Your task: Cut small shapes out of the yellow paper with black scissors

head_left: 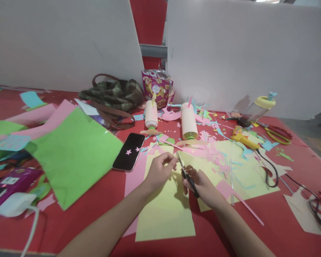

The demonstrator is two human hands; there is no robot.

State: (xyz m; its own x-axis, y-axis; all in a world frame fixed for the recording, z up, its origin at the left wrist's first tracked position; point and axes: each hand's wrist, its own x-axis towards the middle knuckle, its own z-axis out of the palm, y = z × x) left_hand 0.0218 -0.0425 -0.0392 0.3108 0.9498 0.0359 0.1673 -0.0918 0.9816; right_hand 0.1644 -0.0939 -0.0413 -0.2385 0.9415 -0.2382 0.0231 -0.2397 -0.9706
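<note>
My right hand (pixel 200 182) grips black-handled scissors (pixel 186 174), blades pointing up and left toward my left hand. My left hand (pixel 160 169) is closed in a pinch on a tiny scrap of paper at the blade tips; the scrap is too small to name further. Both hands hover over a pale yellow paper sheet (pixel 166 214) lying on the red table (pixel 91 207). A pink sheet (pixel 135 175) lies partly under the yellow one. A black phone (pixel 128 151) with pink star cut-outs on it rests just left of my left hand.
A large green sheet (pixel 75 153) and pink sheets cover the left. Two paper-wrapped bottles (pixel 151 114) (pixel 188 121) lie behind, amid many scraps. A yellow glue gun (pixel 243 139) with cord, red-yellow scissors (pixel 279 134), a plaid bag (pixel 112 94) and a snack packet (pixel 157 85) are further off.
</note>
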